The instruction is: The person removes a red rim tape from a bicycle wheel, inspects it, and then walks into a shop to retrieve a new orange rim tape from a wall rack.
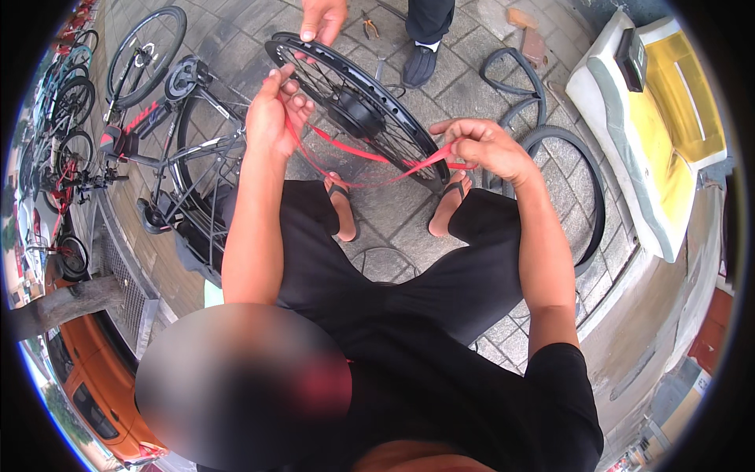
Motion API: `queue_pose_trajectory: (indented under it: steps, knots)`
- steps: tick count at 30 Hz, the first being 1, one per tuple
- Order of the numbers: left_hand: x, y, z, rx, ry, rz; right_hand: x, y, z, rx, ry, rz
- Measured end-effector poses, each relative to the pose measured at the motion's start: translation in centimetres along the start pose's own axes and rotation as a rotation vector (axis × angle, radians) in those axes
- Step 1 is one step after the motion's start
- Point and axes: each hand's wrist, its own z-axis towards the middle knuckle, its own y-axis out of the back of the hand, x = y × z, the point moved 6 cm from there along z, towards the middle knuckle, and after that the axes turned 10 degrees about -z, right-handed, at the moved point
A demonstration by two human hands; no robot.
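Observation:
A black spoked wheel (403,114) with a thick hub (358,115) stands tilted between my hands, without a tyre on its rim. A thin red rim strip (346,145) hangs in a slack loop from one hand to the other, across the wheel's near side. My left hand (275,114) has the strip looped about its curled fingers, close to the rim's left part. By the lower right end of the rim, my right hand (487,149) pinches the strip between thumb and fingers. Another person's hand (322,17) grips the rim's far upper edge.
An upturned bicycle (169,157) lies at left. A black tyre (594,185) and an inner tube (515,79) are on the paving at right, near a yellow-and-white seat (661,102). Orange-handled pliers (370,28) lie beside the other person's shoe (420,66).

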Motion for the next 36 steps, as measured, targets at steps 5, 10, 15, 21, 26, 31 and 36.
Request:
queue_pose_trajectory:
  steps: [5,10,15,21,26,31,36]
  knots:
    - [0.5,-0.3,-0.2,0.055,0.02,0.023,0.0,-2.3,0.2,0.091,-0.098,-0.106]
    - [0.5,-2.1,-1.7,0.165,0.078,0.171,-0.4,-2.6,0.3,0.117,-0.068,-0.143]
    - [1.0,-3.3,-2.4,0.193,-0.049,0.292,0.8,-2.7,-0.4,0.167,-0.169,-0.147]
    - [1.3,-3.0,-1.8,0.128,-0.09,0.291,1.5,-3.4,-0.4,0.206,-0.231,-0.188]
    - [1.3,-3.0,-1.5,0.163,-0.087,0.292,1.2,-3.5,-0.1,0.201,-0.173,-0.219]
    - [1.2,-3.0,-1.8,0.105,-0.103,0.376,1.9,-3.9,-0.2,0.199,-0.187,-0.17]
    - [1.5,-4.4,-2.2,0.137,-0.087,0.423,2.6,-5.3,-0.7,0.249,-0.231,-0.184]
